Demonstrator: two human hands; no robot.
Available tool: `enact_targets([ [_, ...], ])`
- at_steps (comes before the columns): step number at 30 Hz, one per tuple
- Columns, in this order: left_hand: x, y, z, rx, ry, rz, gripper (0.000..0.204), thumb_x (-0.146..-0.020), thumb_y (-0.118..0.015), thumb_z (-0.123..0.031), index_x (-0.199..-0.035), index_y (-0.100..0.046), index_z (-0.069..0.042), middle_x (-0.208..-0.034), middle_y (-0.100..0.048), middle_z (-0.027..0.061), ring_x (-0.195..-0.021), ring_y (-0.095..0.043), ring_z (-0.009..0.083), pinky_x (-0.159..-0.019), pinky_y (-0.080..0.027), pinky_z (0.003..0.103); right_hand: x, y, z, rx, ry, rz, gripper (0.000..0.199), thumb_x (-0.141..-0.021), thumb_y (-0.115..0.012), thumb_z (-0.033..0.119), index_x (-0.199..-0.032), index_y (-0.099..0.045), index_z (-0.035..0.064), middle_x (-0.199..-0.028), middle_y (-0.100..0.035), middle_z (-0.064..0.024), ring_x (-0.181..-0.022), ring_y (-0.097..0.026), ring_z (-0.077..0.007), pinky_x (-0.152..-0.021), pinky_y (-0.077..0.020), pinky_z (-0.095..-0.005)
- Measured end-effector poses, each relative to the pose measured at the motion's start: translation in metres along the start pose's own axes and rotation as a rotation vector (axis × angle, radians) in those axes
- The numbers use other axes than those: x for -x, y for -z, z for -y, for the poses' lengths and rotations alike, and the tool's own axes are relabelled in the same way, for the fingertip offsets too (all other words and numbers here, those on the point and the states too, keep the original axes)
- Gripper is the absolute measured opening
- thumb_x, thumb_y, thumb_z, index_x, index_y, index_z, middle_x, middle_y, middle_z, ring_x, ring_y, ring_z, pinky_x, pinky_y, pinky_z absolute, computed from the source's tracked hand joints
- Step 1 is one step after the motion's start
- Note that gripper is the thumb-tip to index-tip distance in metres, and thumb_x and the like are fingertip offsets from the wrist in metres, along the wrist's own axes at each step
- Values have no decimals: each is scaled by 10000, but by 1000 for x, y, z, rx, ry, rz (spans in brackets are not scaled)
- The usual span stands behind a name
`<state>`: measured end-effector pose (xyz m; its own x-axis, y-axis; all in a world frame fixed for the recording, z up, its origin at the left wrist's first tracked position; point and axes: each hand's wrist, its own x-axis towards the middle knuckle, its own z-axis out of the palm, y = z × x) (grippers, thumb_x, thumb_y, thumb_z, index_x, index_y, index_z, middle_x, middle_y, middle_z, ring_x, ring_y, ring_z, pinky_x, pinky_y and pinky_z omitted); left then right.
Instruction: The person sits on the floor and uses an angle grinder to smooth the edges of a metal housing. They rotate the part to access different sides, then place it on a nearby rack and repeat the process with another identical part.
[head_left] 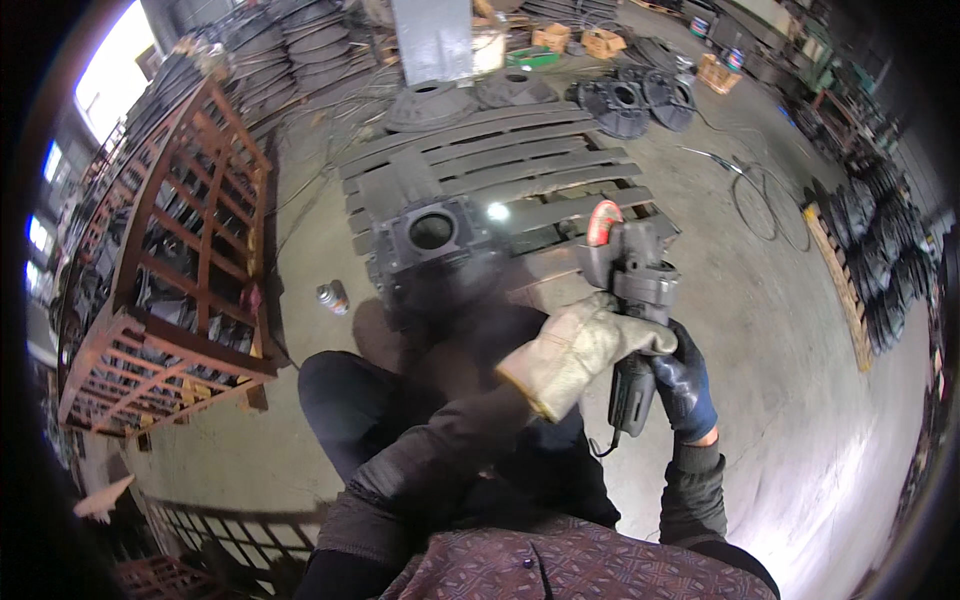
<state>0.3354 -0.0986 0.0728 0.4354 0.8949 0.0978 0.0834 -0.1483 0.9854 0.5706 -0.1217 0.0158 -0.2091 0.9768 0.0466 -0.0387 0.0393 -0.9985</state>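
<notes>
A black angle grinder (645, 285) with a red disc (602, 222) stands roughly upright in front of me, disc end away from my body and cord end toward me. My left hand (580, 345), in a cream work glove with a long cuff, is closed around the grinder's middle. Closed on the rear of its body from the right is my right hand (685, 385), in a blue and black coated glove. The two gloves meet at the tool. To the left of the disc, a dark cast metal housing (465, 245) with a round hole sits before my knees.
A slatted pallet (520, 180) lies beyond the housing. At left stands a rust-red metal crate (190, 240) filled with dark parts, with a spray can (332, 297) on the floor nearby. Stacked castings (880, 250) line the right side; a coiled hose (765, 205) lies at far right.
</notes>
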Motion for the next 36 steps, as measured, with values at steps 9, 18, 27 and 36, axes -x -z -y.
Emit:
enact_targets([
  [9,2,44,1,-404,-269,-137,283,-1024,-592,-250,-1231,-747,-135,-1099,-778,121,-1002,-739,311,-905,-569,406,-36,-70,23,255,43,-121,376,-865,-764,105,-1202,-617,22,-992,-672,-58,-856,-639,-150,-765,-554,-321],
  [18,85,222,1,-1047,-713,-325,403,-965,-590,-160,-1349,-702,-122,-1279,-753,124,-1135,-722,352,-995,-568,436,-82,-40,-6,170,84,-335,318,-959,-776,155,-1210,-647,10,-999,-667,-47,-834,-648,-137,-766,-552,-313],
  [27,91,397,144,-1072,258,-275,402,-959,-683,-254,-1329,-711,-101,-1335,-728,110,-1212,-701,261,-1099,-530,355,-169,11,-98,220,-168,-215,364,-979,-782,187,-1261,-675,-16,-1083,-774,-138,-908,-747,-195,-810,-608,-328],
  [36,-15,318,276,-1162,367,-56,382,-1024,-570,-315,-1337,-707,-142,-1256,-727,170,-1189,-696,363,-1094,-511,444,-155,-69,-248,720,-514,95,584,-818,-912,281,-1273,-655,21,-1124,-793,-141,-1004,-769,-245,-892,-612,-408],
])
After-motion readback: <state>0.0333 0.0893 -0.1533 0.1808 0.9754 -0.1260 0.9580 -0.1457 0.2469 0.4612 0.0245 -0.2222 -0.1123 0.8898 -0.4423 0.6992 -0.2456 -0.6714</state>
